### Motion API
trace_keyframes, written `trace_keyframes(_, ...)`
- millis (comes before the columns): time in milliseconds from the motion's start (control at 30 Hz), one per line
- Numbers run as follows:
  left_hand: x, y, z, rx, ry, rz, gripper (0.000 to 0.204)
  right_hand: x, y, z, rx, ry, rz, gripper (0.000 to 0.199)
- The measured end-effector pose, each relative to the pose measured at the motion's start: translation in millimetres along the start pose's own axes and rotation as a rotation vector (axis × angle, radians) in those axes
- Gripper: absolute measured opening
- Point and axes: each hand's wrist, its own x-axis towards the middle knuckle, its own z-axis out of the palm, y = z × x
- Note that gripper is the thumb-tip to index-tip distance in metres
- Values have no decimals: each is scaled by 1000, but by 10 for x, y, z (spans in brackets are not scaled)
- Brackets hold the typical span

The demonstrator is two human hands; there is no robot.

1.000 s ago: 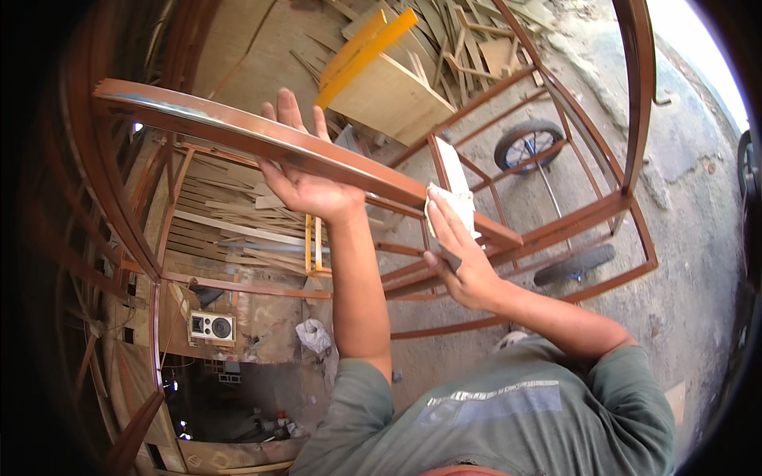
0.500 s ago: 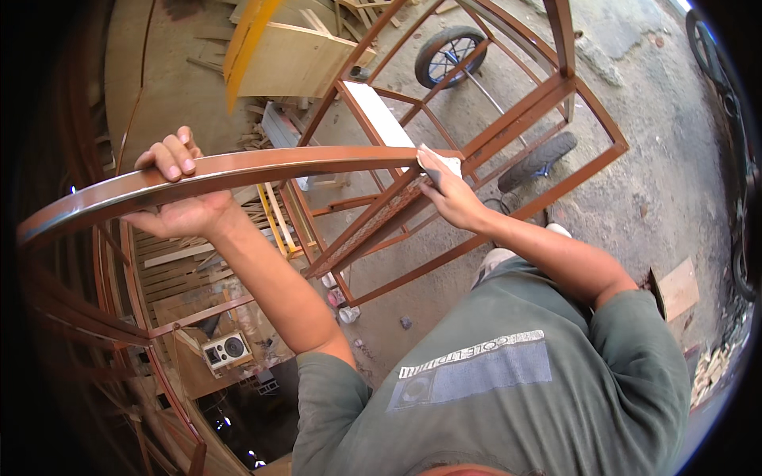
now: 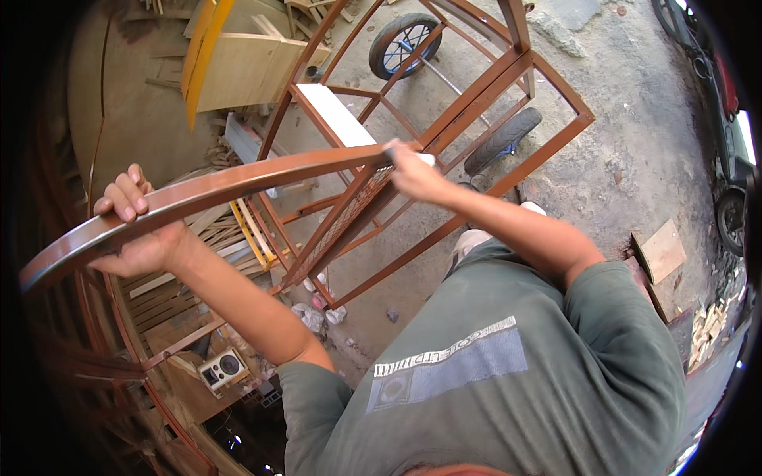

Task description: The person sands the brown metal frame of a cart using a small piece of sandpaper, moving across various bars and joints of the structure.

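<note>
A long curved reddish-brown bar (image 3: 262, 173), with bare silvery patches along its edge, runs from the far left to the middle. My left hand (image 3: 155, 244) grips it near the left end, fingers over the top and palm beneath. At its right end, my right hand (image 3: 417, 176) is closed round a folded grey-and-white sheet (image 3: 427, 159) that looks like sandpaper, pressed against the bar. The bar's end meets a brown frame (image 3: 476, 95) on wheels, with a white panel (image 3: 337, 115) and a mesh strip (image 3: 349, 208). My right fingers partly hide the sheet.
Spoked wheels with black tyres (image 3: 504, 141) sit under the frame. Wood strips (image 3: 163, 305) and a speaker box (image 3: 224, 369) lie at the lower left. A yellow strip (image 3: 202, 63) stands upper left. At the right are a motorcycle (image 3: 726, 159) and a flat board (image 3: 660, 250).
The whole view has shifted, so the frame and bar appear farther left. My right hand still presses the sheet at the bar's right end, its wrist turned slightly; my left hand keeps its grip.
</note>
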Motion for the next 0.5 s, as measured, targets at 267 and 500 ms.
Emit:
trace_keyframes(267,32,11,114,49,60,43,78,-27,61,-158,-44,-24,-38,43)
trace_keyframes(500,24,-23,-219,-55,-83,-6,76,-199,-1416,114,-66,136,-470,74)
